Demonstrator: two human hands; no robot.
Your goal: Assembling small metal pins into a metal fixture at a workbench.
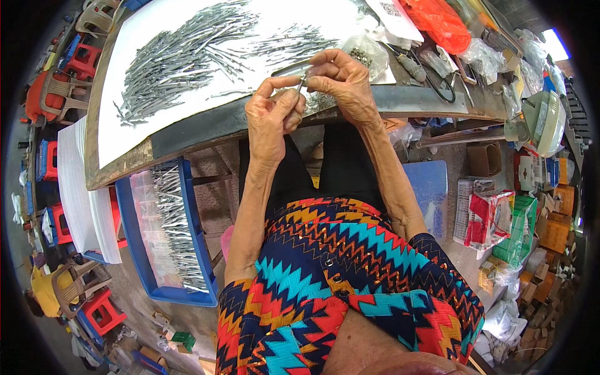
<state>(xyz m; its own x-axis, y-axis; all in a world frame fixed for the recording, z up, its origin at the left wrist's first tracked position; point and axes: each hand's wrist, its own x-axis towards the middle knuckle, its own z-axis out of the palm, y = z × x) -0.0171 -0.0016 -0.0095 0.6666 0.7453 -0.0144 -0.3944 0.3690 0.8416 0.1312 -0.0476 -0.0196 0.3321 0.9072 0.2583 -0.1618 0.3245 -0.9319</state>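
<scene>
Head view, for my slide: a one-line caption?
Both hands pinch a small metal piece above a table edge beside heaped metal parts.

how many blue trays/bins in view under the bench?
2. One large blue tray of metal pieces sits below the table's left edge; one blue bin lies by the right forearm. Others may be hidden among the clutter.

A thin, grey metal piece (pixel 302 81), small and roughly upright, is pinched between the fingertips of the left hand (pixel 272 112) and right hand (pixel 340 81) above the table edge (pixel 206 128).
</scene>
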